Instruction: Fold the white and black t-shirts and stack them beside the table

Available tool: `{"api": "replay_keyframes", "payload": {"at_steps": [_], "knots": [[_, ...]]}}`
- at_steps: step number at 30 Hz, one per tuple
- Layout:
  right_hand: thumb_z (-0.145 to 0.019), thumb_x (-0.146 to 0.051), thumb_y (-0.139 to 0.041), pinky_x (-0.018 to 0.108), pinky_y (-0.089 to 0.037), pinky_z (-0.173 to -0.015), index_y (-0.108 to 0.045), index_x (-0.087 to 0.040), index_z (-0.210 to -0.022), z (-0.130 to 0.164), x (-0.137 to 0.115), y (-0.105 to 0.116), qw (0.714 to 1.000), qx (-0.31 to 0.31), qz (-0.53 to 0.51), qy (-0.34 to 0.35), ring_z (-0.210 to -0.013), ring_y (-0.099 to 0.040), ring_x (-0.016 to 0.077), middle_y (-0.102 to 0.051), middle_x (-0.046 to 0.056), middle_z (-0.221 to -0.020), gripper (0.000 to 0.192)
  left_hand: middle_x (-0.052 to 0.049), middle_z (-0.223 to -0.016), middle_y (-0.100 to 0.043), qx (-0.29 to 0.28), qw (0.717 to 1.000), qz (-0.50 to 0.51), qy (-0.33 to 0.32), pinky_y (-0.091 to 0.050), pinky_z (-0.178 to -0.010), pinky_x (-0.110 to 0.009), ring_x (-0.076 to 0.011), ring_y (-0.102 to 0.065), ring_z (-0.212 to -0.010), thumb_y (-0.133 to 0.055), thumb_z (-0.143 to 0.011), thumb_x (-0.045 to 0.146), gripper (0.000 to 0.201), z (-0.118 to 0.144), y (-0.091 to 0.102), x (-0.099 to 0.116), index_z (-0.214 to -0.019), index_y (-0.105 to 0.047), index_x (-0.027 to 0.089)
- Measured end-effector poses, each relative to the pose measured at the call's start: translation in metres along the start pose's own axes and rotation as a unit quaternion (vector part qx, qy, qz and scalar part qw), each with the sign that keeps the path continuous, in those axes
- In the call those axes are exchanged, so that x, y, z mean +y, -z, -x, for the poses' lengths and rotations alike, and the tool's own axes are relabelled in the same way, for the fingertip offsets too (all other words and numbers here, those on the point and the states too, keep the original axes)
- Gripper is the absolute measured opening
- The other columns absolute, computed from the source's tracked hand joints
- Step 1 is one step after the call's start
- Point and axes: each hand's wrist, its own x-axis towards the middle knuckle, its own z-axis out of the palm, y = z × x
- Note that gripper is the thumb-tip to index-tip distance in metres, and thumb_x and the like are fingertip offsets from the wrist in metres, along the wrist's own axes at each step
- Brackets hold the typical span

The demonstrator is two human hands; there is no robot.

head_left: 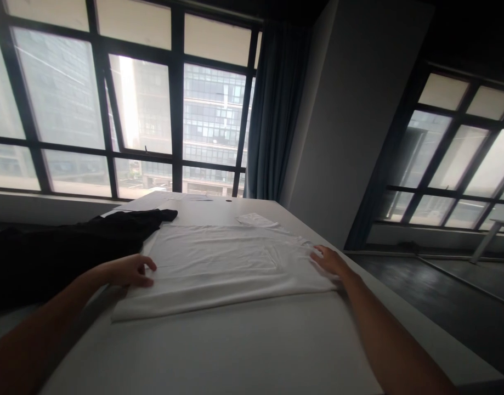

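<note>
White cotton t-shirt (227, 266) lies flat mid-table, partly folded into a rectangle; more folds probably left. Left hand (130, 271) loosely curled at its left edge, right hand (329, 260) flat, open on right edge. Black garment (71, 247) along table's (235, 351) left edge.

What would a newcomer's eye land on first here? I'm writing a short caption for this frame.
First, the white garment spread flat in the middle of the pale table, with the left hand at its left edge and the right hand resting on its right edge. Next, the dark clothing heaped at the table's left, under the large bright windows.
</note>
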Motion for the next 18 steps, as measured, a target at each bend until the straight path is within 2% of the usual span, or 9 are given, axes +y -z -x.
{"api": "replay_keyframes", "payload": {"at_steps": [3, 7, 10, 12, 14, 16, 18], "knots": [[-0.089, -0.041, -0.05, 0.034, -0.043, -0.098, -0.047, -0.013, -0.141, -0.001, -0.017, -0.01, 1.0, -0.009, -0.002, 0.0, -0.117, -0.059, 0.0274, -0.06, 0.018, -0.131, 0.06, -0.004, -0.074, -0.068, -0.005, 0.999, -0.003, -0.033, -0.049, -0.062, -0.029, -0.0221, -0.062, -0.068, -0.074, -0.047, 0.051, 0.048, -0.001, 0.004, 0.0, -0.082, -0.076, 0.018], [-0.075, -0.034, -0.069, 0.032, -0.047, -0.091, -0.059, -0.018, -0.13, -0.006, -0.018, -0.01, 0.997, -0.069, -0.01, -0.015, -0.109, -0.063, 0.0256, -0.067, 0.013, -0.119, 0.058, -0.001, -0.06, -0.065, 0.008, 0.999, 0.014, -0.031, -0.046, -0.061, -0.03, -0.023, -0.059, -0.063, -0.072, -0.049, 0.056, 0.039, 0.007, 0.021, -0.017, -0.06, -0.07, 0.019], [-0.063, -0.036, -0.079, 0.033, -0.052, -0.075, -0.059, -0.019, -0.129, -0.009, -0.013, -0.003, 0.984, -0.166, -0.049, -0.049, -0.087, -0.068, 0.0243, -0.072, 0.01, -0.099, 0.07, -0.001, -0.061, -0.065, 0.001, 0.999, 0.016, -0.036, -0.046, -0.062, -0.029, -0.0232, -0.059, -0.065, -0.072, -0.049, 0.056, 0.037, 0.009, 0.027, -0.026, -0.059, -0.068, 0.02], [-0.062, -0.043, -0.08, 0.033, -0.052, -0.07, -0.06, -0.019, -0.128, -0.008, -0.013, -0.001, 0.977, -0.195, -0.071, -0.052, -0.076, -0.069, 0.0236, -0.073, 0.009, -0.091, 0.073, -0.001, -0.065, -0.067, 0.013, 0.999, 0.023, -0.047, -0.047, -0.064, -0.028, -0.0237, -0.06, -0.068, -0.07, -0.052, 0.059, 0.04, 0.005, 0.023, -0.024, -0.064, -0.069, 0.02], [-0.066, -0.051, -0.077, 0.035, -0.052, -0.075, -0.063, -0.017, -0.125, -0.007, -0.016, -0.003, 0.983, -0.165, -0.071, -0.038, -0.08, -0.069, 0.025, -0.073, 0.011, -0.096, 0.069, -0.002, -0.067, -0.067, 0.054, 0.996, 0.028, -0.066, -0.048, -0.066, -0.028, -0.0244, -0.061, -0.072, -0.066, -0.056, 0.063, 0.046, 0.001, 0.016, -0.016, -0.069, -0.07, 0.019], [-0.07, -0.054, -0.073, 0.035, -0.05, -0.086, -0.064, -0.016, -0.124, -0.006, -0.02, -0.008, 0.992, -0.111, -0.046, -0.025, -0.098, -0.067, 0.0285, -0.069, 0.015, -0.113, 0.067, -0.003, -0.07, -0.069, 0.079, 0.993, 0.025, -0.086, -0.049, -0.068, -0.028, -0.025, -0.062, -0.074, -0.062, -0.06, 0.066, 0.051, -0.001, 0.011, -0.009, -0.075, -0.071, 0.018], [-0.073, -0.055, -0.07, 0.036, -0.045, -0.096, -0.062, -0.014, -0.127, -0.005, -0.022, -0.013, 0.996, -0.087, -0.015, -0.014, -0.115, -0.06, 0.0305, -0.062, 0.017, -0.129, 0.068, -0.004, -0.085, -0.073, 0.055, 0.994, 0.01, -0.097, -0.051, -0.074, -0.029, -0.0268, -0.065, -0.083, -0.065, -0.061, 0.064, 0.057, 0.0, 0.008, -0.005, -0.094, -0.074, 0.019]]}}
